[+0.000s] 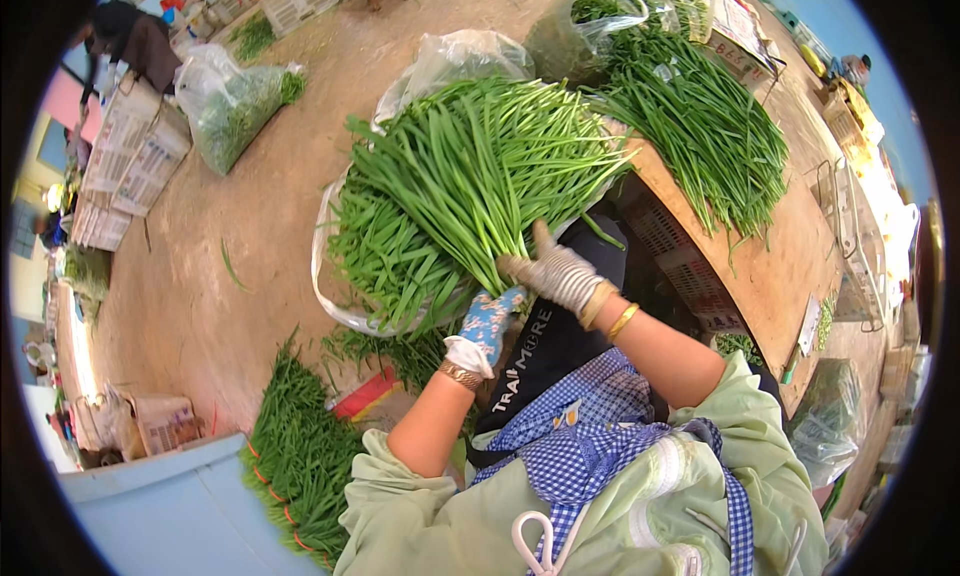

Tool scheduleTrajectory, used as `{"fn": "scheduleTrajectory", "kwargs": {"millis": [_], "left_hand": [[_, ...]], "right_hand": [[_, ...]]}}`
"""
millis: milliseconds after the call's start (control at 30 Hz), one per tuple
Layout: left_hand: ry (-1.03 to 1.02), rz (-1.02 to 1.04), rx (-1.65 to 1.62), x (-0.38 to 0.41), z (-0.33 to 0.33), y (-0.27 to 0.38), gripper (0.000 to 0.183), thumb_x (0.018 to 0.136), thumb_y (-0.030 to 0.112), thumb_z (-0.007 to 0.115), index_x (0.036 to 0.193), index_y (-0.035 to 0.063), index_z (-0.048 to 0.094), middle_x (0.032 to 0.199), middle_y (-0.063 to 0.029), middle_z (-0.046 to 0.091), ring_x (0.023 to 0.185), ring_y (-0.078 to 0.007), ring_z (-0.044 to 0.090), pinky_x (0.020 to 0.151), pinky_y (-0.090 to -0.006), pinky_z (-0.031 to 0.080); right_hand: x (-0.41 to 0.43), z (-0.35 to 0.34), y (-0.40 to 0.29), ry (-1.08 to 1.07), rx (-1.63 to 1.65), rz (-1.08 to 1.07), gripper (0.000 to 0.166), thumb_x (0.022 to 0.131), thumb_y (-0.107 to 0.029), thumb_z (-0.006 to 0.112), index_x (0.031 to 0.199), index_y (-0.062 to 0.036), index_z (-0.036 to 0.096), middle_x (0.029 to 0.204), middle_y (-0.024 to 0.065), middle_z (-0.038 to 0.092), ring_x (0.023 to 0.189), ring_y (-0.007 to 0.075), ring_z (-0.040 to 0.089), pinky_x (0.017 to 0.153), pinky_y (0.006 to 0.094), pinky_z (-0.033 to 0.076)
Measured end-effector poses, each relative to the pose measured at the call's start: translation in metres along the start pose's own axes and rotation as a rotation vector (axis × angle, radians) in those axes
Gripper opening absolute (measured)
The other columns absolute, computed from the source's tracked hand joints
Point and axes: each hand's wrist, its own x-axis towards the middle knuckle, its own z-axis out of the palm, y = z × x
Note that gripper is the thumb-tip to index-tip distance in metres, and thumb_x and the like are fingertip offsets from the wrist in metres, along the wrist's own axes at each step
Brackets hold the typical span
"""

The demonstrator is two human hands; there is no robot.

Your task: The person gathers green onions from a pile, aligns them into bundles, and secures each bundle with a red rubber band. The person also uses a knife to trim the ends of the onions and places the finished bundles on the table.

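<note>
My left hand, in a blue floral glove with a white cuff, closes around the lower stems of a bunch of garlic chives. The leaves of this bunch fan out away from me. My right hand, in a striped knit glove with brownish fingertips, lies against the right side of the stems, thumb and fingers spread. Beneath the bunch is a large heap of loose chives on a white plastic bag, its pale stem ends pointing right.
More chives lie on a wooden board at right, with a knife near its edge. Banded bundles stand at lower left. Filled plastic bags and crates occupy the floor. A person bends at upper left.
</note>
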Motion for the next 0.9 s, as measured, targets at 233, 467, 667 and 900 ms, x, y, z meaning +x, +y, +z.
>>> {"fn": "scheduleTrajectory", "kwargs": {"millis": [233,467,667,900], "left_hand": [[-0.143,-0.004,-0.315,0.034,0.004,0.048,0.045,0.081,0.022,0.064,0.120,0.0027,0.051,0.119,-0.0113,0.056,0.107,-0.0223,0.054,0.091,-0.0346,0.043],[-0.043,-0.344,-1.685,0.006,-0.033,0.073,0.058,0.093,0.048,0.037,0.132,0.0044,0.036,0.126,-0.0146,0.047,0.116,-0.0360,0.043,0.103,-0.0483,0.030],[-0.124,0.157,-1.822,0.039,-0.044,0.099,0.075,0.086,0.059,0.042,0.141,0.0103,0.026,0.146,-0.0113,0.024,0.134,-0.0308,0.024,0.110,-0.0482,0.016],[-0.206,-0.058,-1.487,0.109,0.008,0.254,0.050,0.085,0.011,0.055,0.131,0.0005,0.038,0.132,-0.0153,0.043,0.118,-0.0307,0.046,0.101,-0.0458,0.039]], "right_hand": [[0.002,-0.011,0.010,-0.054,0.130,-0.012,0.110,0.062,-0.032,0.074,0.138,0.0101,0.008,0.079,0.0185,0.064,0.063,0.0213,0.064,0.048,0.0294,0.049],[-0.049,-0.066,0.004,-0.001,-0.080,-0.141,0.089,0.071,-0.026,0.063,0.142,-0.0036,0.014,0.077,0.0226,0.063,0.071,0.0344,0.064,0.060,0.0400,0.051],[-0.129,-0.060,0.045,0.261,-0.116,-0.385,0.086,0.074,-0.022,0.062,0.142,-0.0085,0.010,0.071,0.0182,0.062,0.062,0.0366,0.062,0.054,0.0436,0.050],[-0.177,-0.094,0.163,0.797,0.358,-0.172,0.093,0.072,-0.024,0.065,0.143,-0.0095,0.007,0.084,0.0240,0.061,0.067,0.0385,0.062,0.058,0.0429,0.052]]}}
